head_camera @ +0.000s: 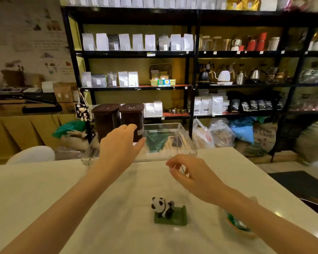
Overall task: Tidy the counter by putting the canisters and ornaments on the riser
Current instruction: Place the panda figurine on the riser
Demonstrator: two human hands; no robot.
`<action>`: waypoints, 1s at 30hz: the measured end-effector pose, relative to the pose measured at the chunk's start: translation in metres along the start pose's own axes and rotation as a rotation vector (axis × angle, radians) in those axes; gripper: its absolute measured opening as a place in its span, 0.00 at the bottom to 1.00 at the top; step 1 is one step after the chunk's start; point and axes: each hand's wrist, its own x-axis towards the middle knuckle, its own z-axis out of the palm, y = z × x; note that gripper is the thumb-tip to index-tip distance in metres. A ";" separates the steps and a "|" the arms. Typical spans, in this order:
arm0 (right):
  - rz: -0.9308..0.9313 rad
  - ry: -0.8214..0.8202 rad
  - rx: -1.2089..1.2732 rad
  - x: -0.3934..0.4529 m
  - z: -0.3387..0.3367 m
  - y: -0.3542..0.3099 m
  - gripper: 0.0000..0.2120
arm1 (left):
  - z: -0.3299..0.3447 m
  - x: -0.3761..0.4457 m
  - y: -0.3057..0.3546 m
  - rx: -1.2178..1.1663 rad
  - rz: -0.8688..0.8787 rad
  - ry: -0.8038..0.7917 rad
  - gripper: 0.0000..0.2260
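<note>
Two dark brown canisters stand side by side on the left half of a clear acrylic riser (184,136) at the far edge of the white counter (44,189): the left canister (105,119) and the right canister (131,116). My left hand (120,143) reaches over the riser, fingers spread, close to the right canister's front; touching or not, I cannot tell. My right hand (189,173) hovers by the riser's near right corner with fingers loosely curled and nothing in them. A panda ornament (163,208) on a green base sits on the counter near me. A green and orange ornament (237,223) lies half hidden under my right forearm.
Black shelving (191,54) with coffee bags, kettles and jars fills the wall behind the counter. Sacks and plastic bags (218,134) lie on the floor beyond. A white chair back (31,154) stands at the counter's left. A dark surface (301,182) lies to the right.
</note>
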 end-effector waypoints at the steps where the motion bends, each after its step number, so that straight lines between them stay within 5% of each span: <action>1: 0.014 -0.015 -0.014 -0.011 0.007 0.005 0.12 | -0.002 -0.012 0.005 -0.033 0.047 0.022 0.18; 6: 0.125 -0.145 -0.083 -0.053 0.037 0.023 0.21 | 0.002 -0.081 0.020 -0.059 0.301 -0.046 0.15; 11: 0.195 -0.257 -0.159 -0.078 0.054 0.029 0.29 | 0.025 -0.133 0.018 0.113 0.382 -0.257 0.23; 15: 0.199 -0.305 -0.221 -0.086 0.056 0.032 0.28 | 0.040 -0.149 0.014 0.095 0.274 -0.433 0.30; 19: 0.162 -0.323 -0.241 -0.091 0.055 0.033 0.25 | 0.057 -0.152 0.007 -0.227 0.093 -0.569 0.29; 24: 0.145 -0.296 -0.251 -0.088 0.055 0.035 0.23 | 0.062 -0.145 0.013 -0.604 -0.171 -0.552 0.23; 30: 0.161 -0.345 -0.192 -0.079 0.050 0.037 0.20 | 0.068 -0.134 0.014 -0.673 -0.253 -0.550 0.17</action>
